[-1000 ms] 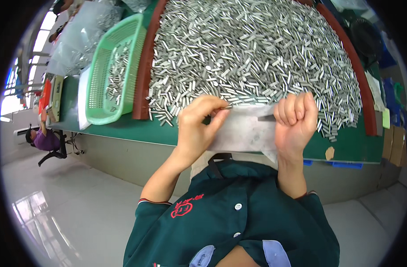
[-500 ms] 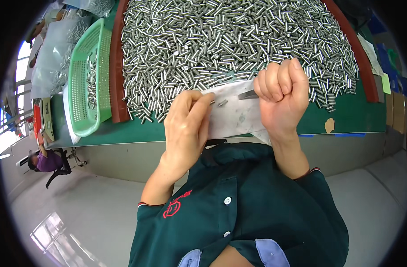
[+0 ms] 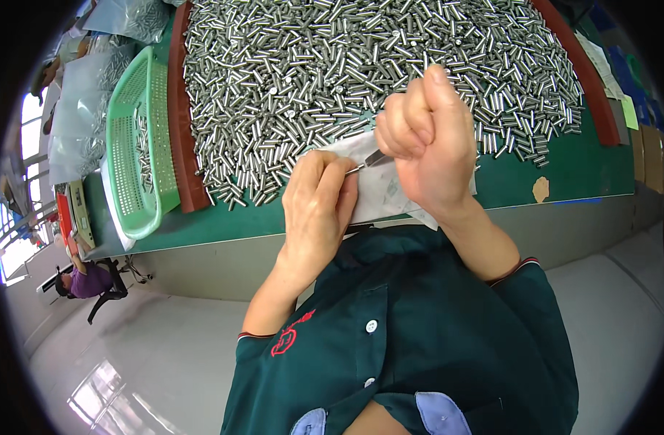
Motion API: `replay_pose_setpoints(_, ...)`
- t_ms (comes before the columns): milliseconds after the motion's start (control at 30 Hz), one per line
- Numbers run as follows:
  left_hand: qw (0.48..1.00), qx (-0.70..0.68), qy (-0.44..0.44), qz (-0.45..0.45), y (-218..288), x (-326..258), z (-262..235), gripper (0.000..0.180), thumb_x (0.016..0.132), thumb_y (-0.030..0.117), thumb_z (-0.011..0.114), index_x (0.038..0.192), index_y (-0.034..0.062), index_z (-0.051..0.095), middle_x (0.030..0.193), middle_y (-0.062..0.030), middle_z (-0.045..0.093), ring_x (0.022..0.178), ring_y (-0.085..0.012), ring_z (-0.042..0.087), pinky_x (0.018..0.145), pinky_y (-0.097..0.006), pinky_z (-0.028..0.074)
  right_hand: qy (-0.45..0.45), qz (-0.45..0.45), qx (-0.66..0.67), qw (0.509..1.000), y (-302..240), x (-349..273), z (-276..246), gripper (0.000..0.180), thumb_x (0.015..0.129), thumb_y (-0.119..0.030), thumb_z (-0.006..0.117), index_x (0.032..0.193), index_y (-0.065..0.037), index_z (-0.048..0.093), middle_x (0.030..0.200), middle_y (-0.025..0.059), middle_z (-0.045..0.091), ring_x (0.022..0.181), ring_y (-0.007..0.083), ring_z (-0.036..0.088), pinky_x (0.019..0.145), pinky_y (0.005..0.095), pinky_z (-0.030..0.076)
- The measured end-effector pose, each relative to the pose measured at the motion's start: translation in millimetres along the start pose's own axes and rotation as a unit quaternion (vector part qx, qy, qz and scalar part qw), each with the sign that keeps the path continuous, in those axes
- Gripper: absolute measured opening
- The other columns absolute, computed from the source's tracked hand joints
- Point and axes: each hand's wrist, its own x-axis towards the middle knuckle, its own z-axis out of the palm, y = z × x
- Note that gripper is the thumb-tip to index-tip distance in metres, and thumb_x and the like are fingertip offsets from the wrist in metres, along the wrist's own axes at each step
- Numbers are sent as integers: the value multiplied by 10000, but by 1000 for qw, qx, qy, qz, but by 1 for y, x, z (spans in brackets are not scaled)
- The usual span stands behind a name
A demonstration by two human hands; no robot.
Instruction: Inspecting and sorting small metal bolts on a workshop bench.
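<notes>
Centre frame: left hand pinches the left edge of a clear plastic bag, fingers together on the film, thumb on top, likely keeping the mouth taut so parts slide in. Right hand is curled into a fist just above the bag's right side, fingers clamped on the film; a slim metal pin sticks out from under the fist toward the left hand, lying across the bag. Cannot tell whether the fist itself holds the pin or it sits inside the bag. The bag is held off the surface, over the near edge of the green tabletop, just in front of the person's dark green shirt.

Upper half of frame: big heap of small silver metal cylinders spread on the tabletop, fenced by a reddish-brown curved rim that seems there to stop them rolling off. The heap reaches almost to the hands, within easy reach.

Left of the rim: light green plastic basket with a few cylinders inside. Upper left: clear bags of more parts. Lower left: another person in purple, seated, well apart.
</notes>
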Motion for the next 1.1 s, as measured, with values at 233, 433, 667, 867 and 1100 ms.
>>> replay_pose_setpoints(233, 1000, -2, 10, -6, -1, 1, 0, 143, 663, -31, 602, 788, 1, 541, 740, -96, 483, 663, -258, 490, 577, -334, 404, 7, 8, -30, 1000, 5, 0, 0, 425, 925, -267, 254, 525, -123, 267, 419, -19, 245, 392, 72, 148, 380, 230, 159)
replay_pose_setpoints(433, 1000, 10, 28, 9, -3, 2, 0, 126, 668, -27, 614, 780, -1, 562, 711, -75, 502, 533, -186, 467, 477, -279, 379, -5, 4, -15, 1000, 6, 1, -1, 424, 923, -268, 260, 524, -124, 266, 419, -16, 249, 397, 72, 146, 383, 227, 159)
replay_pose_setpoints(667, 1000, 9, 24, 7, -4, 2, -1, 123, 663, -29, 616, 771, -1, 565, 700, -75, 511, 506, -185, 473, 465, -278, 382, 7, 5, -14, 1000, 7, 0, 0, 421, 922, -266, 266, 526, -123, 268, 418, -15, 249, 397, 72, 149, 385, 226, 159)
replay_pose_setpoints(867, 1000, 20, 14, 5, 0, 4, -4, 119, 655, -35, 617, 759, -1, 571, 703, -76, 534, 506, -191, 499, 474, -280, 404, 7, -5, -47, 999, 8, -2, 3, 413, 923, -261, 271, 536, -116, 273, 422, -15, 245, 398, 70, 160, 381, 226, 161)
replay_pose_setpoints(1100, 999, 42, -6, 10, 2, 8, -5, 132, 653, -41, 607, 773, 7, 580, 706, -79, 545, 532, -225, 520, 493, -297, 419, -19, -30, -74, 997, 10, -4, 5, 408, 923, -257, 279, 542, -111, 279, 438, -18, 253, 404, 66, 174, 383, 227, 171)
